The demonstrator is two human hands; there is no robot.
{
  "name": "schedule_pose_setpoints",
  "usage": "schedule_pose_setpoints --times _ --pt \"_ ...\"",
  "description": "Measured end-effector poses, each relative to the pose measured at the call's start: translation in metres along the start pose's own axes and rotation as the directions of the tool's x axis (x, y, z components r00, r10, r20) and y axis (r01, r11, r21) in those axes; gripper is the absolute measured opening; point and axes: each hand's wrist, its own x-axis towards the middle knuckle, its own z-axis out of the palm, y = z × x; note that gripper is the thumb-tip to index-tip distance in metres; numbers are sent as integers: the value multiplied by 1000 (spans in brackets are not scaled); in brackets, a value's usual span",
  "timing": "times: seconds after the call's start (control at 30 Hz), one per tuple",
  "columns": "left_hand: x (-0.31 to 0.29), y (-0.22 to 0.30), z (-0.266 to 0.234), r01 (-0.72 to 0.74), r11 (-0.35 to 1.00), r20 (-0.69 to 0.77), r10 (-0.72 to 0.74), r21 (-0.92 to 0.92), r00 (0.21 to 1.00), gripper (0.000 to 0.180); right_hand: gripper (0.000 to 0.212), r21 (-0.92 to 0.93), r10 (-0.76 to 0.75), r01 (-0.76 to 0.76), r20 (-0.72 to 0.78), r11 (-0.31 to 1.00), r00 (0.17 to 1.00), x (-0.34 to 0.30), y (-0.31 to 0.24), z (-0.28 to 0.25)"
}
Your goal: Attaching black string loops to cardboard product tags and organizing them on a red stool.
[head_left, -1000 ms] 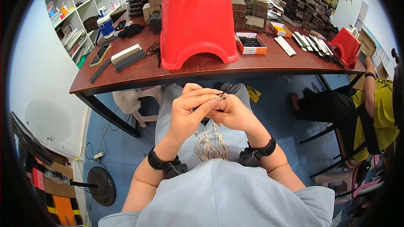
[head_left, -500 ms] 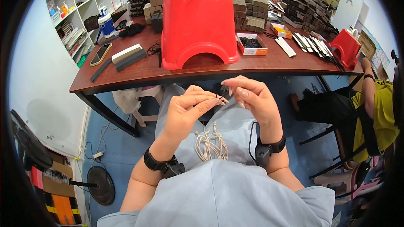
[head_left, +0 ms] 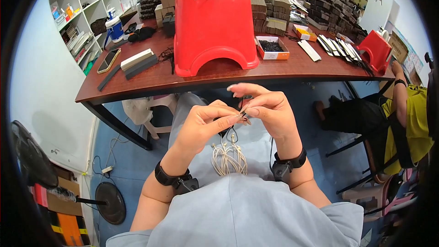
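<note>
My left hand [head_left: 206,123] is closed in a pinch on a thin black cord [head_left: 243,113], held over my lap. My right hand [head_left: 270,112] meets it at the fingertips, thumb and a finger pinching the same cord while the index finger stays raised. Part of the cord hangs below the fingers; its exact shape there is too small to make out. On my lap, beneath the hands, lies a looped bundle of cream-coloured cords [head_left: 227,159].
Ahead is a dark red table [head_left: 137,80] bearing an upturned red plastic stool [head_left: 215,29]. A box of black pieces [head_left: 273,48], white strips [head_left: 310,51] and a phone [head_left: 109,60] lie around it. A person in yellow [head_left: 416,119] sits at right; a fan [head_left: 32,155] stands left.
My right hand has moved left and slightly down to the left fingertips, and its thumb and finger have closed on the black cord. The left hand has barely moved.
</note>
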Motion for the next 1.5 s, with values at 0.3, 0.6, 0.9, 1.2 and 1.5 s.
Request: schedule_pose_setpoints --times 0.3,0.6,0.9,1.2,1.5 --pt "-2 -4 -1 55 990 -58 -63 -126 996 16 13 -168 24 -45 -124 985 992 -2 -3 11" --pt "0 -3 -1 34 994 -160 -17 106 987 13 16 -147 99 -140 -258 979 961 -4 -2 14" --pt "3 -2 -5 30 984 -115 -9 175 993 15 10 -159 116 -153 -222 975 968 -11 4 4" --pt "27 4 -18 146 953 -68 -133 264 989 16 4 -171 10 -59 -273 983 962 -5 14 -7" --pt "35 1 -17 -224 560 162 159 798 974 13 16 -23 197 -232 -450 972 871 -8 22 -19"
